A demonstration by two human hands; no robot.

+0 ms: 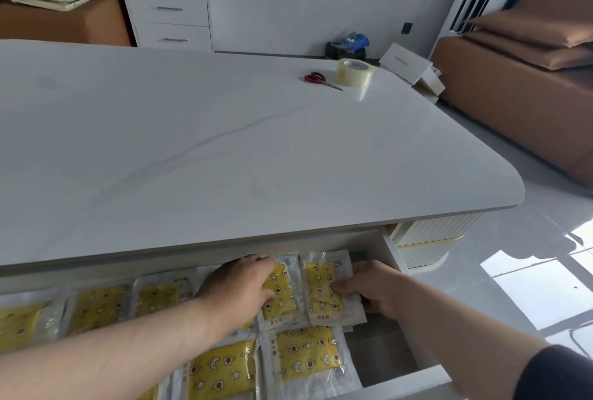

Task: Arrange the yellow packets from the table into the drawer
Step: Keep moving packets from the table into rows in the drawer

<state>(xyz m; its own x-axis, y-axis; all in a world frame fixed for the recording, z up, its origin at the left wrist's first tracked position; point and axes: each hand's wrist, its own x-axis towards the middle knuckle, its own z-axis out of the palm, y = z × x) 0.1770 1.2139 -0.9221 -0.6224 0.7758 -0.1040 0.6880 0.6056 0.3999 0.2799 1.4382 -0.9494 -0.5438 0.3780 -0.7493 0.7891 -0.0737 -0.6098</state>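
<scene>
Here, in the drawer (393,253) beneath the bench (224,143), the right hand (375,290) has its grip clamped on a yellow packet (321,292), thumb on top. The left hand (234,284) lies flat on the neighbouring packet (284,293) just beside that grip. Best lowered flat, edges abutting, not overlapping.

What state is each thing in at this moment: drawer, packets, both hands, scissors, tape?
drawer, pulled open under the table.
yellow packets, lying flat in rows inside the drawer.
right hand, pinches the rightmost back packet, thumb on top.
left hand, laid on the neighbouring packet; grip unclear.
scissors, closed, flat on the table.
tape roll, lying on the table.
cabinet drawers, shut.
</scene>
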